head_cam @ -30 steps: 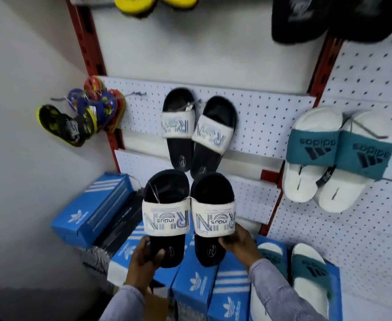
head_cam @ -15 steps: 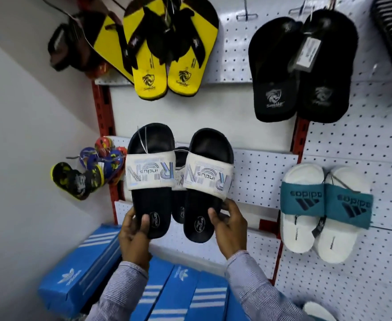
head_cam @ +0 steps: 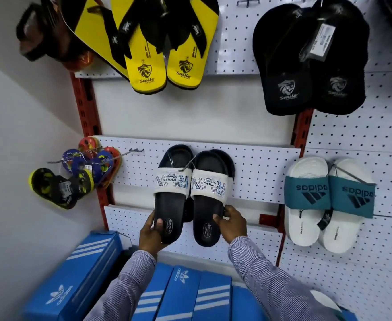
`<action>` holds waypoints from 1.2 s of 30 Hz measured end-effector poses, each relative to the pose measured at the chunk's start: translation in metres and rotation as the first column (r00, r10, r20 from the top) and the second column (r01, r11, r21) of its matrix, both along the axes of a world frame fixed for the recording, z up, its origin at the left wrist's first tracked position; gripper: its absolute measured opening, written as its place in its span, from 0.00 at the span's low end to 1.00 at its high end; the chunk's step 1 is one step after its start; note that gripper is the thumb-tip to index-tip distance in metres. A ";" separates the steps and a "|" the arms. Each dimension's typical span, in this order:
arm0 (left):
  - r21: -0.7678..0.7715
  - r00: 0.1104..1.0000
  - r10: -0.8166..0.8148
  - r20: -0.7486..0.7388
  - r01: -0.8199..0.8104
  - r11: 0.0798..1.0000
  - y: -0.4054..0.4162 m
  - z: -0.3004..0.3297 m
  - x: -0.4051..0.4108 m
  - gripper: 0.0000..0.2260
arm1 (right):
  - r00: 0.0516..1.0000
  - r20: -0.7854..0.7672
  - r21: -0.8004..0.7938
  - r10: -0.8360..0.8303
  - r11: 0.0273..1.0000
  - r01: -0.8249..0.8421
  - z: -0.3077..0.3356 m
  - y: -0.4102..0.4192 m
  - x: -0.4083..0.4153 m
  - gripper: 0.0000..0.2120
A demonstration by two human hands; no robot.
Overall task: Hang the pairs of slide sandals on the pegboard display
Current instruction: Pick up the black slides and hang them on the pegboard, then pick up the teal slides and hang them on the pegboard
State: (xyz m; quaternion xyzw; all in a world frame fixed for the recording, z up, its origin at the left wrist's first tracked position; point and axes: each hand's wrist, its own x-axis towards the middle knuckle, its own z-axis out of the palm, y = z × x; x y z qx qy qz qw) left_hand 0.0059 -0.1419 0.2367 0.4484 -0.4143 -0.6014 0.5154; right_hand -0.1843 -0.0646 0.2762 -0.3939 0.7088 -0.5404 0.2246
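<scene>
A pair of black slide sandals with white printed straps is held up flat against the white pegboard (head_cam: 255,172), right over an identical pair whose dark edges peek out behind. My left hand (head_cam: 152,234) grips the heel of the left slide (head_cam: 170,214). My right hand (head_cam: 231,224) grips the heel edge of the right slide (head_cam: 207,214). A metal peg hook (head_cam: 184,168) pokes out between the two straps, near the tie that joins the pair.
White slides with teal straps (head_cam: 327,205) hang to the right. Yellow flip-flops (head_cam: 160,42) and black flip-flops (head_cam: 306,59) hang above. Small colourful sandals (head_cam: 79,172) hang at the left by a bare hook (head_cam: 132,150). Blue shoe boxes (head_cam: 93,269) stand below.
I lifted the pair from over the boxes up to the pegboard. It now sits centred over the hanging pair at the hook, and both hands stay on the heels.
</scene>
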 end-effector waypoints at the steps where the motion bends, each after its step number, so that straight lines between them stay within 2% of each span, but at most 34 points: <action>1: -0.029 0.999 -0.026 0.026 0.027 0.999 -0.003 -0.004 0.000 0.19 | 1.000 -0.010 -0.001 0.011 1.000 -0.011 -0.003 0.001 -0.001 0.17; 3: -0.100 0.991 -0.047 0.126 0.060 0.993 -0.007 -0.013 0.000 0.21 | 0.997 -0.055 -0.005 0.047 0.999 -0.047 -0.010 0.004 -0.002 0.20; 5: -0.247 0.941 0.105 0.321 -0.024 0.969 0.001 -0.023 -0.001 0.23 | 0.986 -0.148 -0.027 0.078 0.996 -0.083 -0.022 0.012 -0.008 0.23; 7: -0.473 0.813 0.343 0.470 -0.096 0.876 0.023 -0.031 -0.006 0.23 | 0.956 -0.281 -0.022 0.090 0.995 -0.100 -0.041 0.028 -0.019 0.26; 9: -0.669 0.719 0.505 0.477 -0.076 0.740 0.054 -0.041 -0.020 0.17 | 0.892 -0.439 0.034 0.102 0.995 -0.097 -0.068 0.053 -0.033 0.28; 11: -0.736 0.723 0.487 0.490 0.043 0.676 0.085 -0.055 -0.038 0.12 | 0.837 -0.536 0.080 0.110 0.994 -0.079 -0.096 0.087 -0.049 0.28; 12: -0.727 0.740 0.428 0.519 0.119 0.676 0.097 -0.066 -0.050 0.10 | 0.830 -0.547 0.100 0.111 0.993 -0.067 -0.112 0.107 -0.058 0.27; 14: -0.641 0.763 0.253 0.595 0.261 0.721 0.118 -0.096 -0.075 0.09 | 0.844 -0.526 0.179 0.103 0.984 -0.009 -0.146 0.148 -0.076 0.27; 16: -0.467 0.749 0.016 0.662 0.396 0.791 0.139 -0.130 -0.100 0.10 | 0.881 -0.469 0.280 0.065 0.957 0.078 -0.179 0.186 -0.095 0.27; 17: -0.341 0.718 -0.121 0.685 0.463 0.818 0.151 -0.145 -0.113 0.10 | 0.898 -0.439 0.331 0.035 0.935 0.126 -0.194 0.203 -0.107 0.27; 19: -0.045 0.655 -0.404 0.638 0.556 0.830 0.173 -0.168 -0.142 0.15 | 0.930 -0.363 0.380 -0.054 0.903 0.201 -0.220 0.230 -0.133 0.26; 20: 0.114 0.634 -0.532 0.561 0.577 0.809 0.185 -0.176 -0.158 0.16 | 0.939 -0.324 0.384 -0.111 0.892 0.239 -0.232 0.240 -0.147 0.25; 22: 0.438 0.600 -0.717 0.354 0.572 0.694 0.202 -0.188 -0.185 0.17 | 0.945 -0.232 0.437 -0.231 0.843 0.313 -0.248 0.256 -0.171 0.23; 24: 0.607 0.588 -0.757 0.284 0.501 0.617 0.211 -0.204 -0.207 0.20 | 0.942 -0.110 0.549 -0.316 0.771 0.323 -0.262 0.265 -0.195 0.26; 27: 0.674 0.465 -0.794 0.391 0.443 0.591 0.202 -0.277 -0.230 0.44 | 0.950 0.042 0.730 -0.311 0.658 0.183 -0.285 0.271 -0.217 0.29; 28: 0.697 0.451 -0.796 0.404 0.412 0.587 0.203 -0.297 -0.236 0.47 | 0.953 0.073 0.759 -0.295 0.636 0.139 -0.291 0.272 -0.221 0.31; 30: 0.709 0.456 -0.764 0.456 0.332 0.622 0.215 -0.285 -0.243 0.42 | 0.958 0.103 0.779 -0.268 0.620 0.090 -0.302 0.271 -0.225 0.32; 32: 0.659 0.430 -0.700 0.570 0.270 0.702 0.224 -0.267 -0.247 0.35 | 0.957 0.114 0.782 -0.266 0.618 0.079 -0.312 0.269 -0.228 0.32; 34: 0.642 0.375 -0.683 0.627 0.248 0.726 0.225 -0.268 -0.249 0.30 | 0.948 0.153 0.791 -0.278 0.609 0.050 -0.317 0.267 -0.235 0.32; 36: 0.662 0.396 -0.702 0.592 0.258 0.703 0.220 -0.275 -0.248 0.26 | 0.933 0.253 0.776 -0.258 0.630 -0.036 -0.317 0.265 -0.244 0.28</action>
